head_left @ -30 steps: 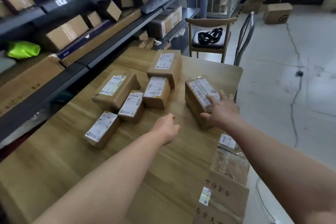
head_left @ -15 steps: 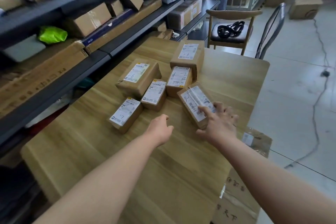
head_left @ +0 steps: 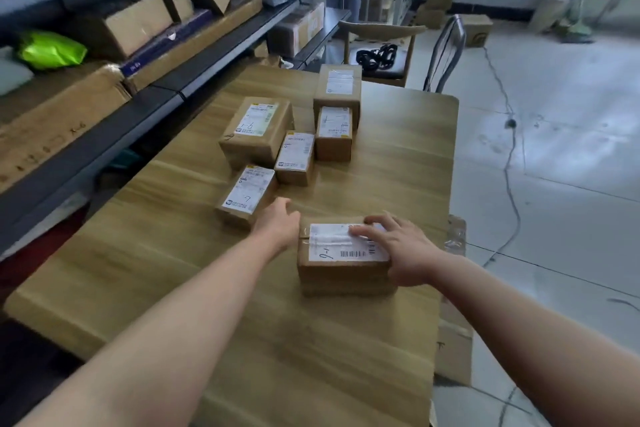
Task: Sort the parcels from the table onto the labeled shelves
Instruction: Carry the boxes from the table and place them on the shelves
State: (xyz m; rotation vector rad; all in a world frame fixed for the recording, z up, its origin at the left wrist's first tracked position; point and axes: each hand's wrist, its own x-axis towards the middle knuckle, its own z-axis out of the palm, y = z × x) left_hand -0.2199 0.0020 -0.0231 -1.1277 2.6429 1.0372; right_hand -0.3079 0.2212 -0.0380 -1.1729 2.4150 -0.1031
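Pressing down on the near parcel (head_left: 341, 262) with the right hand (head_left: 398, 250): fingers (head_left: 367, 230) spread and flat across the label, heel of the hand at the box's right end. No curl round it.

Left hand (head_left: 280, 222) is just beside the box's left end, fingers loosely bent, holding nothing. Contact with the box: cannot tell.

Parcel sits flat on the wooden table (head_left: 173, 253), right of centre, on the near side of the other boxes. Long axis runs left-right across the table. Label faces up, handwritten "9-1" at its left, barcode along its near edge.

Beyond it, a cluster of five labelled boxes:
- near-left small box (head_left: 246, 196), just beside the left hand
- big box (head_left: 256, 132), also marked "9-1"
- small box (head_left: 296, 158), touching the big one
- small box (head_left: 334, 133)
- far box (head_left: 337, 85), right behind that

Shelves (head_left: 166, 94) run along the left edge of the table, loaded with cartons and a green bag (head_left: 50, 50). The cluster lies between the near parcel and the far shelf bays. Wooden chair (head_left: 381, 33) at the far end, black straps on its seat; a metal chair (head_left: 446, 48) right of it. Taped carton (head_left: 453, 343) on the floor against the table's right side.
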